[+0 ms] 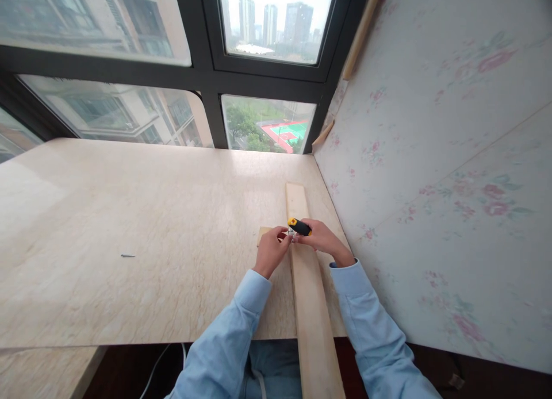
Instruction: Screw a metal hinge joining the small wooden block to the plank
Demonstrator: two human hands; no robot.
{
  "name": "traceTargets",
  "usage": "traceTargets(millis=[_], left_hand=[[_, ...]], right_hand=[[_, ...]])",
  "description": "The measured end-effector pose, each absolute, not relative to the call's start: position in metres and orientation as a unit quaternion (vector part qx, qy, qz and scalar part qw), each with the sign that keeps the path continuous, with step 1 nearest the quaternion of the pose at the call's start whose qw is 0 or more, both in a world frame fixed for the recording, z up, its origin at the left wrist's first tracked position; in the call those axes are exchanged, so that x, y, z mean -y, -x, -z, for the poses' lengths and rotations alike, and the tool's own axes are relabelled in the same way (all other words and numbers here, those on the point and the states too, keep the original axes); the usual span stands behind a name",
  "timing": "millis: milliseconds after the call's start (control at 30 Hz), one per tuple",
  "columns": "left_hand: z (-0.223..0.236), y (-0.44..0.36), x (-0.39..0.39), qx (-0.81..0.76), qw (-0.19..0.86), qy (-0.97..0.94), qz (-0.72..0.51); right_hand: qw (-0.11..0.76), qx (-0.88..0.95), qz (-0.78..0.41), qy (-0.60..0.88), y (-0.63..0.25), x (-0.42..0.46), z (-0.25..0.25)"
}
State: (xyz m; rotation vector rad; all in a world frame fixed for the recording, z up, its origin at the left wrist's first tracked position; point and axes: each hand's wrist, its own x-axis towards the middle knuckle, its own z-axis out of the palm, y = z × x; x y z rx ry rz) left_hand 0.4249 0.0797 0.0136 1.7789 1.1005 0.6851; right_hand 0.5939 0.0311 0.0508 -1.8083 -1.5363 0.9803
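Note:
A long wooden board (310, 295) lies on the stone sill and sticks out over its front edge towards me. My right hand (321, 238) is closed around a screwdriver (299, 226) with a black and yellow handle; its shaft does not show. Fingertips of my left hand (273, 248) pinch together at the board's left edge, meeting the right fingers. Between the two hands is a small shiny metal piece (291, 233), too small and covered to name. Partly behind my left hand, a short wood piece (262, 232) touches or lies beside the board.
On the left of the stone sill (172, 215) lies a small thin metal item (127, 255), perhaps a screw or nail. A flowered wall (431, 175) rises close on the right. Dark-framed windows (207, 83) stand at the back. A white cable (155, 370) hangs below the front edge.

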Motion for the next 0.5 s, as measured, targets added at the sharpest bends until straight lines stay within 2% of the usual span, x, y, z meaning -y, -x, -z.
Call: traceTargets(millis=[367, 500], left_hand=[[-0.001, -0.417, -0.077, -0.478, 0.534, -0.622, -0.315], [-0.008, -0.407, -0.073, -0.430, 0.507, -0.650, -0.369]], right_hand=[[0.296, 0.563, -0.348, 0.688, -0.595, -0.029, -0.058], [0.313, 0.565, -0.374, 0.665, -0.590, -0.028, -0.062]])
